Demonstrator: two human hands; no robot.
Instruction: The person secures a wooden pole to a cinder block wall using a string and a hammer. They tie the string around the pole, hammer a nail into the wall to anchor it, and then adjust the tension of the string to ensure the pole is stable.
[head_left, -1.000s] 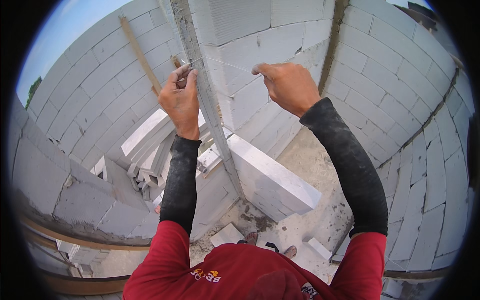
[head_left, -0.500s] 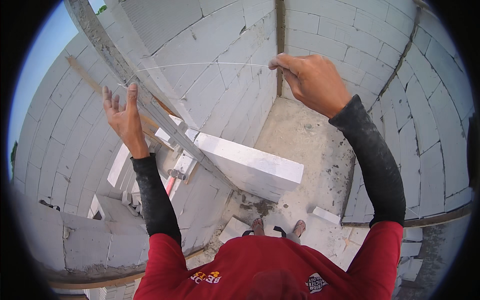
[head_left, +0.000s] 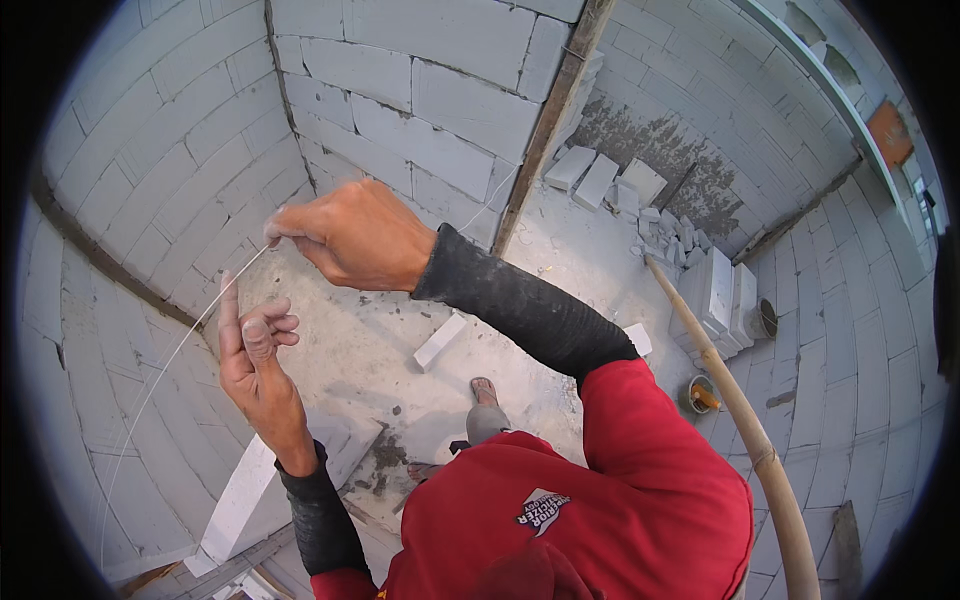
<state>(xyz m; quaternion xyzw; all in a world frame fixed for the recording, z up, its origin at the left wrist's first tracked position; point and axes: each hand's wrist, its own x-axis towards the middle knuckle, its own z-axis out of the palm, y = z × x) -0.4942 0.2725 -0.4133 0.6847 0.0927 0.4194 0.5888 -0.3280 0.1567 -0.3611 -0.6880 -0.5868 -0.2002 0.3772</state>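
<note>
A thin white string (head_left: 193,332) runs from the fingertips of my right hand (head_left: 350,235) in a curve down to the lower left. My right hand is closed in a pinch on it, its arm reaching across in front of me. Just below, my left hand (head_left: 262,375) points its index finger up beside the string, thumb apart and the other fingers loosely bent. Whether that fingertip touches the string I cannot tell. Another thin strand shows beside the upright wooden post (head_left: 548,130), to the right of my right hand.
White block walls (head_left: 440,95) surround me. A white block (head_left: 440,340) lies on the dusty floor. A long bamboo pole (head_left: 740,420) slants along the right, near stacked blocks (head_left: 708,295), rubble and a bucket (head_left: 698,395). A large white block (head_left: 240,510) is at lower left.
My view has turned to the right. My hands, formerly wide apart with the string stretched between them near a post, are now close together, and the string trails off to the lower left.
</note>
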